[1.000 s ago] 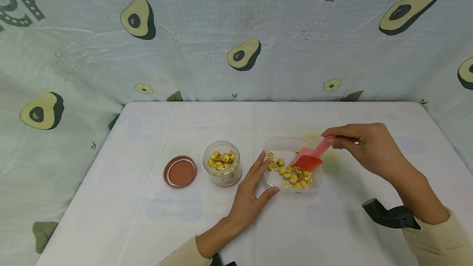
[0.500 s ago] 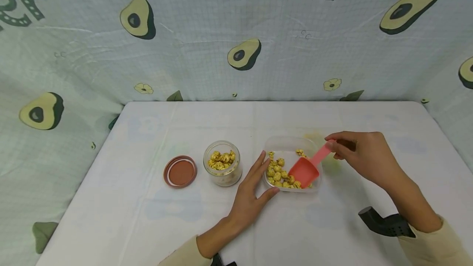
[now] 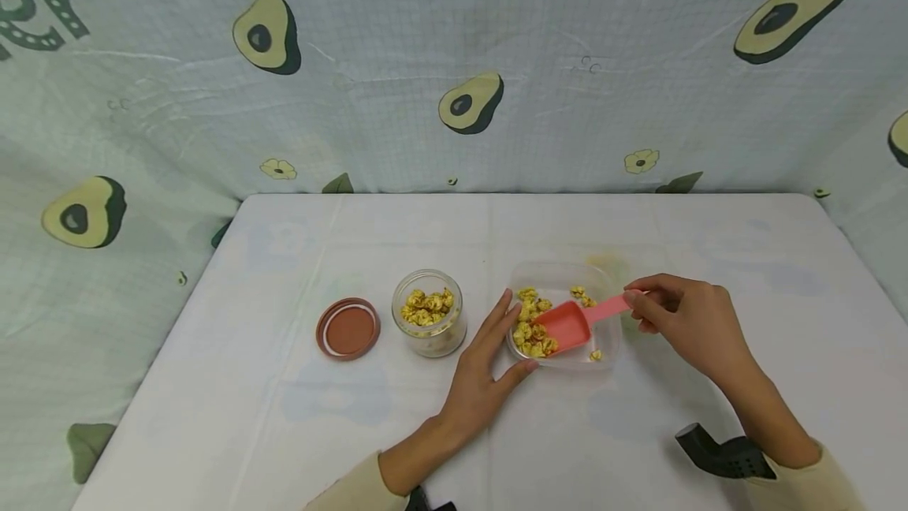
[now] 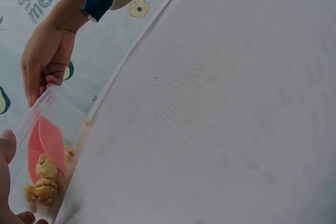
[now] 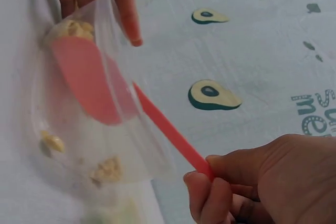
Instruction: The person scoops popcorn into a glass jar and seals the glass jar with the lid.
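My right hand [image 3: 688,318] pinches the end of a pink scoop's handle between thumb and fingers. The pink scoop [image 3: 567,327] lies low inside a clear plastic container [image 3: 603,345], its bowl against a cluster of yellow popcorn [image 3: 532,335] at the left side. In the right wrist view the scoop [image 5: 94,82] shows through the container's wall. My left hand [image 3: 477,385] rests against the container's near left corner, fingers straight along the left side and thumb at the front. A few popcorn pieces lie apart in the container, at the back and near the front right.
An uncovered glass jar [image 3: 434,341] with popcorn in it stands left of the container, close to my left fingers. Farther left a reddish-brown lid [image 3: 349,330] lies on the white tablecloth [image 3: 355,448]. An avocado-print curtain [image 3: 369,38] hangs behind the table.
My right hand has lowered and come nearer. The scoop went from tilted above the popcorn to low in the container, pushing the pieces leftward. My left hand has stayed in place.
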A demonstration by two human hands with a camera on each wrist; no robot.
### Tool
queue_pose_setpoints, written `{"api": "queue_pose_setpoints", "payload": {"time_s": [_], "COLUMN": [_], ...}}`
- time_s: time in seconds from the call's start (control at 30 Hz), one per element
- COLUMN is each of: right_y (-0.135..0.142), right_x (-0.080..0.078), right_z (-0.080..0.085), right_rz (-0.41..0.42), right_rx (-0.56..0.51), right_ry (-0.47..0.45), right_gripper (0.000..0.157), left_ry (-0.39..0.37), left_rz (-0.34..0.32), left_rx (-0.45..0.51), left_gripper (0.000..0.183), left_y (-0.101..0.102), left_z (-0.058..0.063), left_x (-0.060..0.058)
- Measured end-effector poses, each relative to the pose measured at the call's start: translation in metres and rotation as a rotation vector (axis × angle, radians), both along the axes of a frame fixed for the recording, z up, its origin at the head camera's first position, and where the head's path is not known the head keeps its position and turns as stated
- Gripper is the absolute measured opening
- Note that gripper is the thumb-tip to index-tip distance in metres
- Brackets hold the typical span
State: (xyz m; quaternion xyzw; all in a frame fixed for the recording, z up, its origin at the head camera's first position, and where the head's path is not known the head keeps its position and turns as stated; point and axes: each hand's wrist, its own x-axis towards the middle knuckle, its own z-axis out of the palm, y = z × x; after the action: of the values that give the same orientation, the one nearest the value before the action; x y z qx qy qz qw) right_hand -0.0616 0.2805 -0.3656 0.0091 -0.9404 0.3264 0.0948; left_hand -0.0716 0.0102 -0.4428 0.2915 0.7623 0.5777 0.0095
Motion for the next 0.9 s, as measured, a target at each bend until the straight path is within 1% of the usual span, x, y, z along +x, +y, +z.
{"api": "queue_pose_setpoints", "payload": {"time_s": [0.13,0.27,0.4,0.53,0.63,0.73,0.9], "right_y": [0.0,-0.001,0.002,0.007,0.01,0.012,0.014], "right_x": [-0.001,-0.002,-0.003,-0.005,-0.006,-0.008,-0.006], "right_z": [-0.006,-0.013,-0.018,-0.018,-0.018,-0.017,-0.014], "right_rz": [0.0,0.012,0.038,0.052,0.061,0.071,0.042], "right_rx": [-0.013,-0.065,-0.152,-0.244,-0.299,-0.321,-0.352], "right_ry": [0.012,-0.012,-0.097,-0.208,-0.272,-0.298,-0.312], "right_gripper": [0.018,0.016,0.019,0.024,0.027,0.03,0.031], "left_ry": [-0.002,-0.001,0.002,-0.002,-0.005,-0.012,-0.034], "left_rz": [-0.002,0.001,0.002,0.002,0.008,0.02,0.017], "left_rx": [0.007,-0.008,-0.012,-0.011,-0.013,-0.006,0.007], "left_gripper": [0.067,0.068,0.069,0.07,0.07,0.069,0.064], "left_y": [0.0,-0.001,-0.001,-0.001,-0.001,-0.001,-0.001], "left_z": [0.0,0.0,-0.001,-0.004,-0.002,0.004,0.027], "left_x": [0.0,0.0,0.0,0.0,0.001,0.003,0.008]}}
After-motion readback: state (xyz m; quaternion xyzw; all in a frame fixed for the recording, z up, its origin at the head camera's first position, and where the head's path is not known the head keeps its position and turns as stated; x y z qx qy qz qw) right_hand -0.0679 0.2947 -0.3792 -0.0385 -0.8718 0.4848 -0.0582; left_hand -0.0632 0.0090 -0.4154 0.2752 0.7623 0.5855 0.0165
